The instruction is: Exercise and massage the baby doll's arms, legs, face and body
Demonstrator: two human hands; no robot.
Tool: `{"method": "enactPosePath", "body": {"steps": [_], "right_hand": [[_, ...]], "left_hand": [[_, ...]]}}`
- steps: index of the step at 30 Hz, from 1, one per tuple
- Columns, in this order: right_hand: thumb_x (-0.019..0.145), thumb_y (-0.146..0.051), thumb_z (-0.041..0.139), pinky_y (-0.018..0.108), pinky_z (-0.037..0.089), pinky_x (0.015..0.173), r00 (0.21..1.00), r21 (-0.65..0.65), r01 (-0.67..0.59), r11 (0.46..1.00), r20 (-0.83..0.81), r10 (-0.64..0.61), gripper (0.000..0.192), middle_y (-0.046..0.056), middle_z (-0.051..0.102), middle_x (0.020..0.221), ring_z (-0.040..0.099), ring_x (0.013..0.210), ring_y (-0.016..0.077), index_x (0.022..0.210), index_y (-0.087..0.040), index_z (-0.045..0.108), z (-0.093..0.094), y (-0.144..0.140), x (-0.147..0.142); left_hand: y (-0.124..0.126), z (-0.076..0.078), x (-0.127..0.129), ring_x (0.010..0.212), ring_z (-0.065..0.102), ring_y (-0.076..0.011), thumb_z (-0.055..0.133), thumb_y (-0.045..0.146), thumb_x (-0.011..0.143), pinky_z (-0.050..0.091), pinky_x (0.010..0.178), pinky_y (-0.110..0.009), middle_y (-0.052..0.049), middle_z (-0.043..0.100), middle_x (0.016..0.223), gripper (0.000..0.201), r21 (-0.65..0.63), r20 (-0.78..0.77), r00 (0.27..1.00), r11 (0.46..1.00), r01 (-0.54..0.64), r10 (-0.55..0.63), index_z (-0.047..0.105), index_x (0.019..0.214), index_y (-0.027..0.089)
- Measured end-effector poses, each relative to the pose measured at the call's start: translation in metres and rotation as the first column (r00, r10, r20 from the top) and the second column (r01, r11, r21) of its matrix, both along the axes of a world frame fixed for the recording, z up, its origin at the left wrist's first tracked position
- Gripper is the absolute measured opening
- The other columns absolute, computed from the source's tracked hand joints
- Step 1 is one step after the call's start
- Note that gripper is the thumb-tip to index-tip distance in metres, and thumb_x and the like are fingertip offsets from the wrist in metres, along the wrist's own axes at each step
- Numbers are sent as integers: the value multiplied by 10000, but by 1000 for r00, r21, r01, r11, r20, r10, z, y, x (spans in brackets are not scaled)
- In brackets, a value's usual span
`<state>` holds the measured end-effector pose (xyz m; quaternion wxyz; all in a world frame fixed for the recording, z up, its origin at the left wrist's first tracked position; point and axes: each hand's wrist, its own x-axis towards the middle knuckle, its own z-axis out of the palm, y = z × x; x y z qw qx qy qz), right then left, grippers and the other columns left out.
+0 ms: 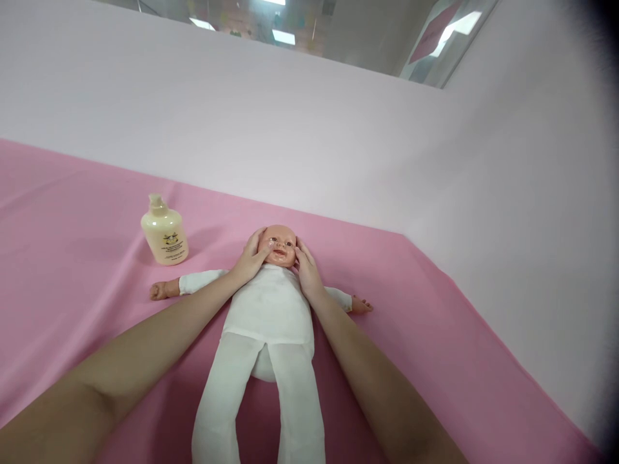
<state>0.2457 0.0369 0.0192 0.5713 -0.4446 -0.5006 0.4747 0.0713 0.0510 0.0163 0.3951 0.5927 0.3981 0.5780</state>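
A baby doll (271,303) with a hard, shiny head and a white cloth body lies on its back, arms spread out to both sides. Against the left side of its head rests my left hand (251,259), fingers stretched along the head and thumb on the cheek near the mouth. My right hand (307,267) lies along the other side of the face, fingers extended, thumb by the cheek. Both hands are open and touch the head from opposite sides. The fingertips are partly hidden behind the head. My forearms pass over the doll's arms.
A cream-coloured pump bottle (165,237) with a printed label stands left of the doll's head. Pink cloth (87,225) covers the surface. White walls (271,135) rise behind and to the right, with a window (358,32) at the top.
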Motion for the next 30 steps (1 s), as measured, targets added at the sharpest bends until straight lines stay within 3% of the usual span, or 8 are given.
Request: {"method": "enactPosePath", "body": {"steps": [4,9,13,16,21,30], "right_hand": [[929,-495,595,477,437,1221,1000,-68,-9,998,-31,7,608,-50,480,1616,482,1485,238,1518,-368,515,-1,1,0],[881,-614,661,469,358,1267,998,-7,-31,999,47,32,762,-35,422,1655,393,1542,245,1562,-345,452,5,-5,-1],[852,-636,700,433,296,1297,990,92,-65,994,128,52,836,11,447,1642,372,1554,244,1572,-296,444,12,-9,-2],[837,-634,714,433,309,1291,987,94,-81,992,147,67,880,33,446,1643,396,1541,249,1585,-275,420,13,-9,-2],[754,-596,800,427,322,1286,985,48,-78,996,156,70,1059,64,355,1690,346,1566,273,1630,-236,327,12,-7,-3],[834,-648,709,443,346,1272,983,98,-109,989,160,92,905,57,436,1649,411,1532,267,1592,-257,406,17,-12,-4]], "left_hand": [[3,-2,0,1462,463,-259,454,532,1023,309,1260,-448,-139,537,1530,523,26,-11,999,999,-41,41,530,1422,202],[7,-6,0,1431,509,-234,326,522,1061,363,1242,-451,-122,572,1501,510,68,-34,996,995,-78,81,541,1406,215],[6,-6,-2,1443,480,-299,525,593,975,329,1253,-511,-140,557,1504,586,175,-196,967,976,-127,161,538,1424,216],[4,-3,-4,1423,486,-337,686,576,878,337,1237,-543,-151,565,1484,681,239,-282,944,966,-102,170,527,1434,217],[2,-2,-4,1438,473,-325,636,519,920,338,1237,-530,-163,546,1496,640,215,-288,944,972,-98,159,491,1454,199],[4,-5,-5,1465,442,-312,540,569,978,303,1257,-538,-156,534,1520,610,185,-281,949,978,-93,143,480,1469,212]]}}
